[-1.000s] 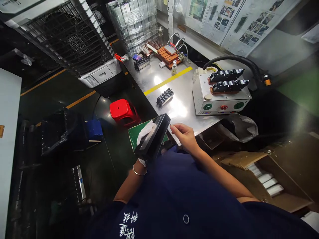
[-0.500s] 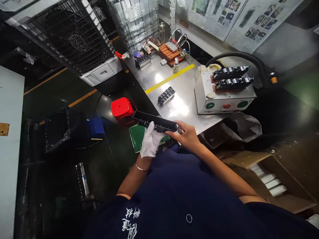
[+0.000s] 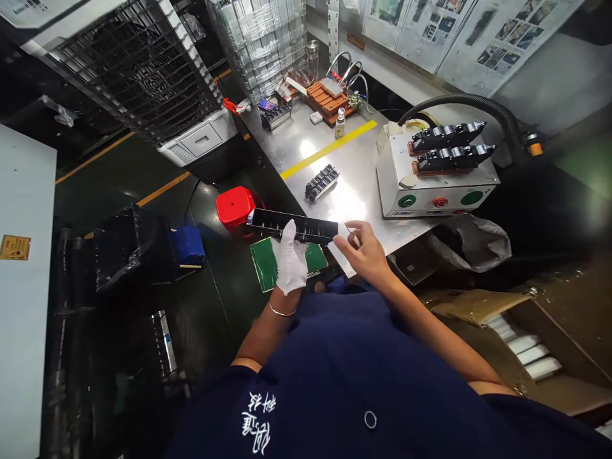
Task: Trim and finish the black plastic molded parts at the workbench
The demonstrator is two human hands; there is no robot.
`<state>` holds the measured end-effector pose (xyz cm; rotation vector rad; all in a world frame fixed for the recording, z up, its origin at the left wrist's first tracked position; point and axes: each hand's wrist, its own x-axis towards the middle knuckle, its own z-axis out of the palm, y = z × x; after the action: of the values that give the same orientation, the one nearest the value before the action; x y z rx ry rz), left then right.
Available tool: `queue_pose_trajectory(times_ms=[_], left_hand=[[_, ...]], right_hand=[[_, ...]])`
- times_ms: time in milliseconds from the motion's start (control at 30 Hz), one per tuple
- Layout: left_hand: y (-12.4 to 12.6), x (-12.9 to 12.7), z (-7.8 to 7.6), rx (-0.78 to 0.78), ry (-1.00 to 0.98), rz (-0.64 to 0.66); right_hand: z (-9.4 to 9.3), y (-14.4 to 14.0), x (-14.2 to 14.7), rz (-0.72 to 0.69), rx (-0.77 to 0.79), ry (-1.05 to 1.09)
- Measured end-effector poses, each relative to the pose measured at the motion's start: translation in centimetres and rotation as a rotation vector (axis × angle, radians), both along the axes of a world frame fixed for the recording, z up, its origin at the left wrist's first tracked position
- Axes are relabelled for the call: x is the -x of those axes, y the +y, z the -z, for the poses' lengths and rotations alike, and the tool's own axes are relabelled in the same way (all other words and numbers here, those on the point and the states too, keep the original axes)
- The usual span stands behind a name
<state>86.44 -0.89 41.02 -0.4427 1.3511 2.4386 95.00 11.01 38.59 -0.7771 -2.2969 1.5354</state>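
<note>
The gloved left hand grips the long black tray from below, now turned level with its slotted face up, while the bare right hand has slid off its end, pinching a white strip at the desk edge.

Your left hand grips the long tray at 12 o'clock; your right hand is beside its 3 o'clock end; the control box sits at 2 o'clock.

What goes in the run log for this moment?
left hand: gloved, holds long black plastic part | right hand: bare, pinches white strip at part's end | behind: steel table
</note>
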Motion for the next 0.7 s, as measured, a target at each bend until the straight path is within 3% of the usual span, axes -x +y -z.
queue_pose_trajectory(times_ms=[133, 233, 367, 700], left_hand=[[0.2, -0.5, 0.8, 0.125, 0.28, -0.181], [0.2, -0.9, 1.0, 0.247, 0.334, -0.194], [0.2, -1.4, 1.2, 0.306, 0.396, -0.216], [0.1, -1.2, 1.4, 0.337, 0.524, -0.294]], right_hand=[[-1.0, -1.5, 0.0, -0.101, 0.122, 0.063], [-1.8, -3.5, 0.3, -0.194, 0.256, 0.157], [-1.9, -5.1, 0.8, -0.2, 0.357, 0.195], [1.5, -3.6, 1.1, 0.018, 0.382, 0.138]])
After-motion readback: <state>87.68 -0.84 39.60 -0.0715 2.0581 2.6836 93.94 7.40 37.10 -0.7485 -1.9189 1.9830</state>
